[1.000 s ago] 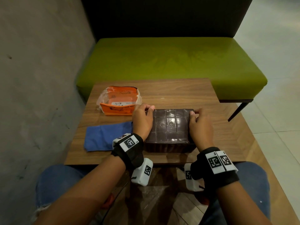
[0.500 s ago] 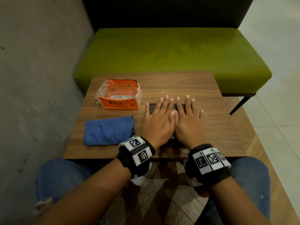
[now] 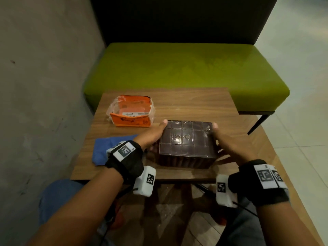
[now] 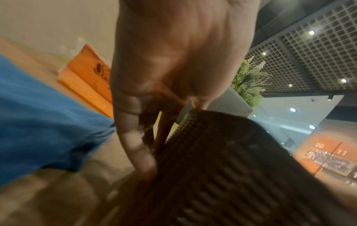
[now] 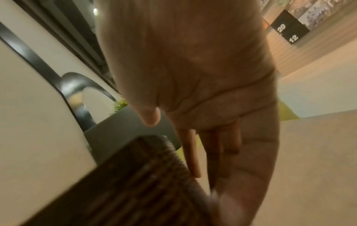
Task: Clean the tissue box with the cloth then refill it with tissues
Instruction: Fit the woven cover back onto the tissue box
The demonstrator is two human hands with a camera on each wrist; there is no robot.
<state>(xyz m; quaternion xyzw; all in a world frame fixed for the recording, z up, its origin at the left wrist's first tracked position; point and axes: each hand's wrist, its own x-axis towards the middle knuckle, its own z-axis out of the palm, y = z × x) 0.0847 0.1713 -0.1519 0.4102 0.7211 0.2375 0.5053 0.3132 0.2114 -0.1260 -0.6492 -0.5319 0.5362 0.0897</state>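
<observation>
1. While sitting on the wooden bench [image 3: 186,103], the dark tissue box [image 3: 188,141] is being gripped at both ends, near the front edge.
2. The left hand [image 3: 150,135] is clasping the box's left end, thumb on the top edge, fingers [image 4: 135,146] down the ribbed side.
3. The right hand [image 3: 230,142] is clasping the right end likewise.
4. The blue cloth [image 3: 103,151] is lying folded left of the box, partly under the left wrist.
5. The orange tissue pack [image 3: 132,111] is lying behind the cloth, apart from the box.
</observation>
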